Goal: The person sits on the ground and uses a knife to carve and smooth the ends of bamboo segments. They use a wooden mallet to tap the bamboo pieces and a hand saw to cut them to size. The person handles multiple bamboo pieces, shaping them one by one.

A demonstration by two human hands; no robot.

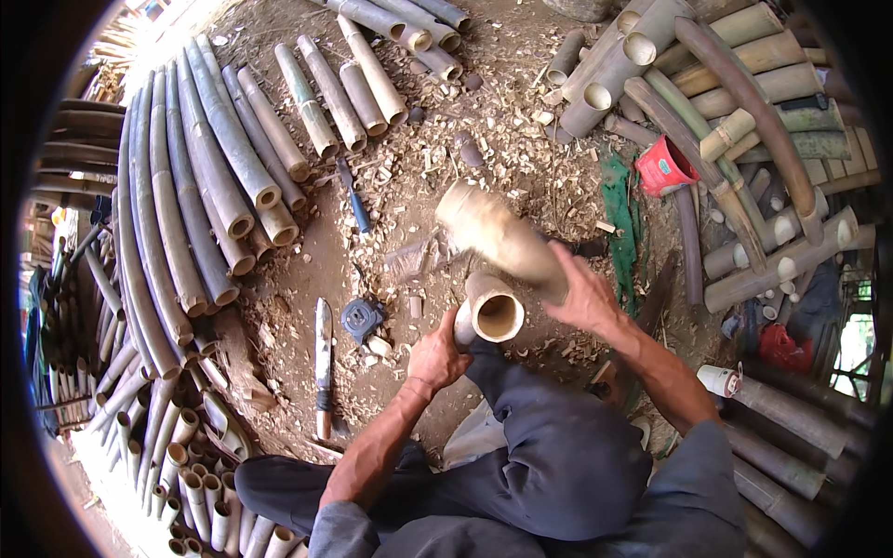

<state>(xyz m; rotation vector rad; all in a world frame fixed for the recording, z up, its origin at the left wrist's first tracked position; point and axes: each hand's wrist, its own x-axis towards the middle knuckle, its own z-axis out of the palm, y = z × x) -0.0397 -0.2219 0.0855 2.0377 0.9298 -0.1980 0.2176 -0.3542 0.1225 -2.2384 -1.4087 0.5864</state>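
My left hand point(438, 357) is closed round a bamboo piece in front of my knee. A short, wide bamboo tube point(481, 287) stands against it, its hollow end facing me; whether the two are joined I cannot tell. In my right hand point(585, 293) is a thick, pale wooden club point(502, 231), smeared by motion. It slants up and left, just above and beyond the tube. On the ground left of my left hand lie a dark blue tape measure point(361, 318) and a long-bladed knife point(323, 367) with a dark-wrapped handle.
Long bamboo poles point(175, 205) lie in a row at left, above a stack of cut tubes point(219, 521). A blue-handled chisel point(358, 206) lies among wood chips. To the right are a red bucket point(664, 167), green cloth point(618, 223) and piled bamboo point(781, 84).
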